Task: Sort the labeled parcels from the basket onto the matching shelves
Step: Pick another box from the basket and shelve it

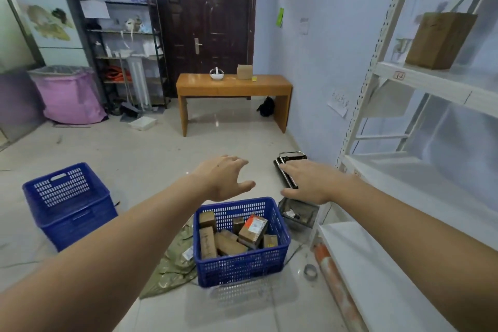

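Blue plastic, the basket sits on the floor below my outstretched arms, with the parcels (brown cartons, one with an orange-and-white label) still piled inside it. My left hand hangs above its far rim, fingers spread and holding nothing; my right hand is likewise spread and bare. White shelves stand at my right, one box on an upper shelf.

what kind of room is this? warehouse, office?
Probably a small parcel sorting or storage room, not an office: white slotted-post shelving with numbered tags, a blue basket of cardboard parcels on the tiled floor, and a folded hand cart by the wall.
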A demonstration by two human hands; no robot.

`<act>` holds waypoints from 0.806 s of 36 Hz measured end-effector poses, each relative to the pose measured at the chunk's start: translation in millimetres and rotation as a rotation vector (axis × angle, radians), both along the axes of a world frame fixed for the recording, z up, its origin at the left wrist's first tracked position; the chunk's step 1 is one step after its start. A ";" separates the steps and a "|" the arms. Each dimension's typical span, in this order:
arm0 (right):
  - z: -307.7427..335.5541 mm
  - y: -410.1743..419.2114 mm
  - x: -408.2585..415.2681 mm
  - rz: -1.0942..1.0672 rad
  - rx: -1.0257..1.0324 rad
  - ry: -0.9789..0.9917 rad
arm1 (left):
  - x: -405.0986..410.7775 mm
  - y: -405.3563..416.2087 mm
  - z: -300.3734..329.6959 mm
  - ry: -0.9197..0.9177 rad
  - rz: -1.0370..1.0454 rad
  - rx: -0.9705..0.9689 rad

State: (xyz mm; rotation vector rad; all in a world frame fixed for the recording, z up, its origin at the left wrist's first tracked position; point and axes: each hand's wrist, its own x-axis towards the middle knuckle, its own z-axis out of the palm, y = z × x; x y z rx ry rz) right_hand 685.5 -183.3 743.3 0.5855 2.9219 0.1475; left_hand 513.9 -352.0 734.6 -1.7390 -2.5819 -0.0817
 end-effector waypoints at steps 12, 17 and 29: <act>-43.6 51.8 -169.6 0.039 -0.066 -0.040 | -166.7 46.2 -51.6 -0.050 0.055 -0.088; -57.5 63.9 -239.3 -0.007 -0.112 -0.032 | -251.5 55.5 -63.9 -0.031 0.032 -0.141; -79.7 119.7 -341.6 -0.218 -0.146 -0.025 | -390.7 140.6 -75.2 -0.016 -0.145 -0.183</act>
